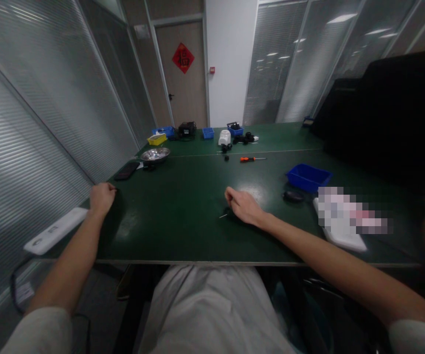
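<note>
One slim pale rod (223, 216), dark-ended, shows beside the right hand (245, 206), its grip unclear.

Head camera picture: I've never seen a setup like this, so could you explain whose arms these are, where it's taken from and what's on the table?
There is no robot here. A camera worn on a person's head looks forward and down, so the bare arms are the wearer's own.

The left hand is curled at the left edge of the green table, near a dark phone-like slab and a white power strip. The right hand is over the table, its fingers bent beside a thin metal pin; whether either hand grips anything is unclear.

Farther off lie a metal bowl and an orange-handled screwdriver; a blue tray sits to the right.
</note>
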The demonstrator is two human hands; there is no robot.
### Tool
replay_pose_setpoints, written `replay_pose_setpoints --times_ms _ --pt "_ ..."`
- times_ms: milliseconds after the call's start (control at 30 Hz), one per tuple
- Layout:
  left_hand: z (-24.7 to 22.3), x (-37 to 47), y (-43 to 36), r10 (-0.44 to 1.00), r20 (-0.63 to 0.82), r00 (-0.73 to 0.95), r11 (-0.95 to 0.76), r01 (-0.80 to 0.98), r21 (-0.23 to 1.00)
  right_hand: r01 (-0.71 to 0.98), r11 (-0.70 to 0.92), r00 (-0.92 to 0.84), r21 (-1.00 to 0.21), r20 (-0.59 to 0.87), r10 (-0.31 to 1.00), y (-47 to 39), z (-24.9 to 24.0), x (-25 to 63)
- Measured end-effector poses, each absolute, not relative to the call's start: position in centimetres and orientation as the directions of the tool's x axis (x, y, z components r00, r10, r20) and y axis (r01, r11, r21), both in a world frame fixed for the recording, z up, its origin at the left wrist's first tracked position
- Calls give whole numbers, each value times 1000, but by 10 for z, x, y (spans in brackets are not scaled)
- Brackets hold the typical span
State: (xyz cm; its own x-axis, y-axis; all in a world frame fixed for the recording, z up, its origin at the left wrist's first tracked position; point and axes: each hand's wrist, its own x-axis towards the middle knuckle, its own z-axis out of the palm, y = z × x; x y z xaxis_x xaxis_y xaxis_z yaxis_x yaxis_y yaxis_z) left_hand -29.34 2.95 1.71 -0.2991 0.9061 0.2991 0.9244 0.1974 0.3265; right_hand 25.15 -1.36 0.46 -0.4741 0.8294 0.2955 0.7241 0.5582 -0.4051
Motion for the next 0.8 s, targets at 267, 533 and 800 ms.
replay_pose_setpoints --times_ms 267,533,800 --pt "8 -140 31 941 235 243 -333 786 521 713 630 -548 -307 315 774 -17 5 248" --pt "0 -15 -1 803 241 546 -543 500 675 694 669 -592 -268 317 741 -19 6 247" --pt "-9 -11 -3 788 315 529 -582 472 662 698 676 -603 -238 314 733 -17 2 246"
